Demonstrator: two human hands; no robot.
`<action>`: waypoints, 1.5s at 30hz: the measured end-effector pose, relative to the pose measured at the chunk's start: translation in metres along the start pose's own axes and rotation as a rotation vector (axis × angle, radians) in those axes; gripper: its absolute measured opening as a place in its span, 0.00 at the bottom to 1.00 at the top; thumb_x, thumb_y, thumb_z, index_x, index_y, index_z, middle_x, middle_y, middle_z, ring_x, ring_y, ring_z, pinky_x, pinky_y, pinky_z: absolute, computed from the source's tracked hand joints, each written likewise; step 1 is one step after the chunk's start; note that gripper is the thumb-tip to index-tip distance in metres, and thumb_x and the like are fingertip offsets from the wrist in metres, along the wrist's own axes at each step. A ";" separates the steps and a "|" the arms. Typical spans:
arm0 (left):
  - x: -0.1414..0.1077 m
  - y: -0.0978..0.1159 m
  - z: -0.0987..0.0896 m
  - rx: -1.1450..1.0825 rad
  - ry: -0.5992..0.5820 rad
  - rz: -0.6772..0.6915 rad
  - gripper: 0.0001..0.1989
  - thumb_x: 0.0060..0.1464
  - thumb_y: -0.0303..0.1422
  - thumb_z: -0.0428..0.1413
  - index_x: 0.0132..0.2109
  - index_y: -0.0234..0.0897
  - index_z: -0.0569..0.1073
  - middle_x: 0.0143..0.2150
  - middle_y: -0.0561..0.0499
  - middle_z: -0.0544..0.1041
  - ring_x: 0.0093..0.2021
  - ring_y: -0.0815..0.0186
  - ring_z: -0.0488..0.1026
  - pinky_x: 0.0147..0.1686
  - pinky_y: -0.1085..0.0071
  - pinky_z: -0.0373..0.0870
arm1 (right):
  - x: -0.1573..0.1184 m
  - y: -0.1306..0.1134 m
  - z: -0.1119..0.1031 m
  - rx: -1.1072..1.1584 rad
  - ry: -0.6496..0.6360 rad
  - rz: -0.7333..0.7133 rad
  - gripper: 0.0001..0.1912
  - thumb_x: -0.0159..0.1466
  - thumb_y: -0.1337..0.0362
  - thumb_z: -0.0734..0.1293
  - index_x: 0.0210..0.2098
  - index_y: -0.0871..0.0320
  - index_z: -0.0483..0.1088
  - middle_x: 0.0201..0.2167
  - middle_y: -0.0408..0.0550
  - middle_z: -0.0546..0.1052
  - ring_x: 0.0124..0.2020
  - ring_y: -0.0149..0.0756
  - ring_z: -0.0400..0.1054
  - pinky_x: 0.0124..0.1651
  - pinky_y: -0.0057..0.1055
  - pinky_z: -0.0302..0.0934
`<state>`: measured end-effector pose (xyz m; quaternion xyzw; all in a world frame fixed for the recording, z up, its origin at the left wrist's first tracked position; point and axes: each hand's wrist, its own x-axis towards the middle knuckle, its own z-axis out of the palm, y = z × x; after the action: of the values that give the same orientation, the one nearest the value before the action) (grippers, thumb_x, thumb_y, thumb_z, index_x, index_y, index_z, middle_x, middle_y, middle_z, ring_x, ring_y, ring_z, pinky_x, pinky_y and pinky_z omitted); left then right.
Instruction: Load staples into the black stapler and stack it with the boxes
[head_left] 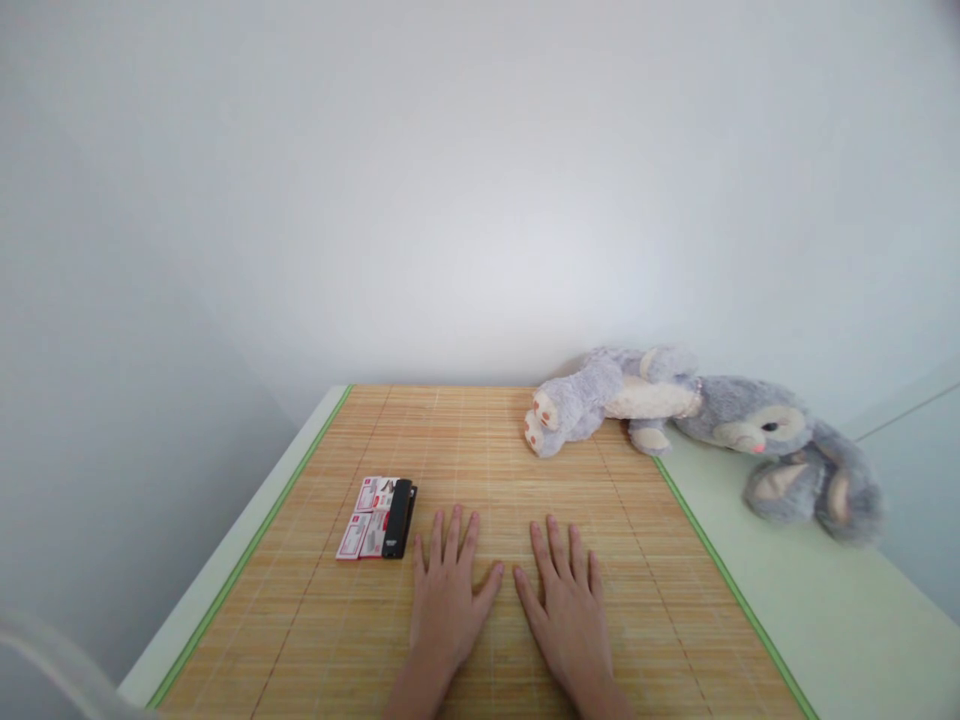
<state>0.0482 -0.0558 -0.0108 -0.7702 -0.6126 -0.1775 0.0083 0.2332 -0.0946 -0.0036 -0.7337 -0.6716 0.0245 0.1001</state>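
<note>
My left hand (448, 590) lies palm down on a bamboo mat (465, 450), fingers spread, holding nothing. To its right, my right hand (566, 605) rests flat on the same mat, its fingers also apart and nothing held. Just left of my left hand is a black stapler (396, 520), lying lengthwise away from me. Small red and white boxes (367, 520) sit against the stapler's left side. Neither hand touches these things.
A grey plush rabbit (592, 392) lies on its side along the back right, across the mat's green edge and onto the pale table (825, 590). A white wall stands behind. At the lower left a pale curved object (56, 660) shows, blurred.
</note>
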 end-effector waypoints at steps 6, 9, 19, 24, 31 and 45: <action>0.000 0.003 -0.002 0.034 -0.012 -0.015 0.36 0.65 0.47 0.51 0.75 0.50 0.51 0.78 0.50 0.51 0.77 0.46 0.42 0.72 0.39 0.43 | 0.000 0.000 0.001 -0.013 -0.006 0.006 0.36 0.73 0.42 0.53 0.76 0.47 0.46 0.78 0.44 0.43 0.78 0.57 0.32 0.74 0.64 0.31; 0.000 0.005 -0.003 0.042 -0.014 -0.024 0.36 0.65 0.47 0.51 0.76 0.50 0.50 0.78 0.51 0.51 0.77 0.46 0.42 0.72 0.39 0.43 | 0.000 0.000 0.001 -0.002 0.006 0.002 0.37 0.72 0.43 0.53 0.76 0.47 0.46 0.77 0.45 0.44 0.77 0.57 0.33 0.74 0.64 0.31; 0.000 0.008 -0.004 0.050 -0.026 -0.018 0.37 0.65 0.46 0.51 0.76 0.51 0.49 0.78 0.52 0.50 0.78 0.46 0.41 0.72 0.39 0.42 | 0.000 0.002 0.004 0.037 0.025 0.010 0.35 0.72 0.43 0.54 0.75 0.45 0.47 0.77 0.43 0.45 0.77 0.59 0.30 0.73 0.68 0.29; 0.001 0.008 -0.004 0.050 -0.021 -0.015 0.36 0.65 0.46 0.52 0.75 0.52 0.50 0.78 0.53 0.50 0.78 0.45 0.41 0.71 0.38 0.44 | 0.000 0.001 0.004 0.035 0.017 0.012 0.35 0.72 0.43 0.54 0.75 0.44 0.47 0.77 0.43 0.45 0.77 0.59 0.29 0.73 0.68 0.28; -0.001 0.007 -0.004 0.052 -0.012 0.001 0.36 0.65 0.46 0.52 0.75 0.52 0.51 0.78 0.51 0.51 0.77 0.44 0.42 0.71 0.37 0.43 | 0.000 0.000 0.003 0.038 0.021 0.004 0.35 0.73 0.44 0.53 0.75 0.44 0.45 0.77 0.42 0.45 0.78 0.58 0.28 0.73 0.68 0.28; -0.013 0.006 -0.007 0.034 -0.014 0.027 0.36 0.66 0.43 0.50 0.76 0.49 0.48 0.78 0.50 0.48 0.78 0.46 0.40 0.72 0.38 0.43 | 0.004 -0.007 -0.001 0.042 -0.048 0.065 0.35 0.72 0.46 0.54 0.75 0.47 0.49 0.77 0.45 0.46 0.77 0.59 0.30 0.73 0.65 0.26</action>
<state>0.0496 -0.0716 -0.0067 -0.7794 -0.6051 -0.1613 0.0195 0.2269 -0.0906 -0.0005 -0.7522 -0.6488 0.0595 0.0988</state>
